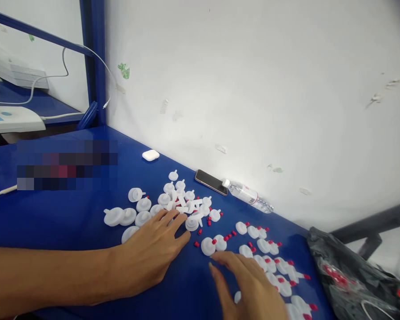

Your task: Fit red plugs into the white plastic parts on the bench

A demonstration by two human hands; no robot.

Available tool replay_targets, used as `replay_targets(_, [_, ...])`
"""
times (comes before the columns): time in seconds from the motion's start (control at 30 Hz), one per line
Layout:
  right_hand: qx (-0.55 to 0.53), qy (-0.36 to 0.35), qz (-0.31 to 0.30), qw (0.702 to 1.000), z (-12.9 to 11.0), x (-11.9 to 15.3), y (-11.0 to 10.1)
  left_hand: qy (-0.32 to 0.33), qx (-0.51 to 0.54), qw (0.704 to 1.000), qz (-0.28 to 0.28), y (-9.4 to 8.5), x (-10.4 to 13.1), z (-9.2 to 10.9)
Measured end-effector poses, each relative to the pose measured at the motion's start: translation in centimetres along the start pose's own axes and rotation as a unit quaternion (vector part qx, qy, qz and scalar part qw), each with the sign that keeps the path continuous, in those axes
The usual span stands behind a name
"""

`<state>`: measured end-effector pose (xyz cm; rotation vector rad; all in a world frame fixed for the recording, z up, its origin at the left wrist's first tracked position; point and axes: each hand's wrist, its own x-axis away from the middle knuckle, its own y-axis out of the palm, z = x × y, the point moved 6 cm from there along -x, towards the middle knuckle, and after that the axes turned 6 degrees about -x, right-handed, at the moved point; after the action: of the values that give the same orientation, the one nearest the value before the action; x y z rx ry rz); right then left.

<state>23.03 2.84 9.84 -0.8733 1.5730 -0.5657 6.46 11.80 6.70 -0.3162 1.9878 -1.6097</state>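
Note:
White plastic disc-shaped pieces with short spouts lie spread over the blue tabletop (83, 231). My left hand (156, 244) reaches over the near side of a pile of white pieces (178, 200), fingers spread and bent downward; its fingertips are partly hidden among them. Small red caps (200, 232) are scattered beside that hand. Below a white disc with a red cap (208, 246), my right hand (250, 284) has its thumb and index finger apart, with nothing visible between them. Several red-capped white pieces (284, 286) lie to the right, some hidden behind this hand.
Along the wall lie a white earbud case (150, 155), a phone (211, 182) and a clear plastic bottle (248, 195). A dark plastic bag (343, 271) holding red bits sits at the right edge. A blue metal post (98, 62) stands at the back left.

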Motion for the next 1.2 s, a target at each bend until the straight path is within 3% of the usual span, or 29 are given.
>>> replay_targets(0.1, [-0.04, -0.029, -0.029, 0.998, -0.8, -0.5, 1.8, 0.004, 0.002, 1.0, -0.022, 0.1, 0.0, 0.1])
replay_targets(0.3, [-0.02, -0.117, -0.066, 0.991, -0.7, -1.1, 4.1, 0.018, -0.002, 0.999, -0.046, 0.1, -0.4, 0.4])
replay_targets(0.53, [-0.013, -0.088, -0.029, 0.996, -1.8, -2.3, 3.9, 0.033, 0.003, 0.999, -0.039, -0.1, -0.3, 0.6])
replay_targets(0.63, [-0.02, -0.086, -0.051, 0.995, -1.7, -2.3, 3.8, 0.038, 0.005, 0.999, -0.027, -0.2, -0.2, 0.7])
replay_targets(1.0, [0.016, 0.048, -0.081, 0.995, 0.7, -1.9, 1.5, 0.092, 0.043, 0.995, 0.016, -1.2, 0.6, 1.0])
replay_targets(1.2, [0.037, 0.054, -0.11, 0.992, 2.5, -1.2, 1.9, 0.078, 0.047, 0.995, 0.027, -1.1, 0.6, 0.9])
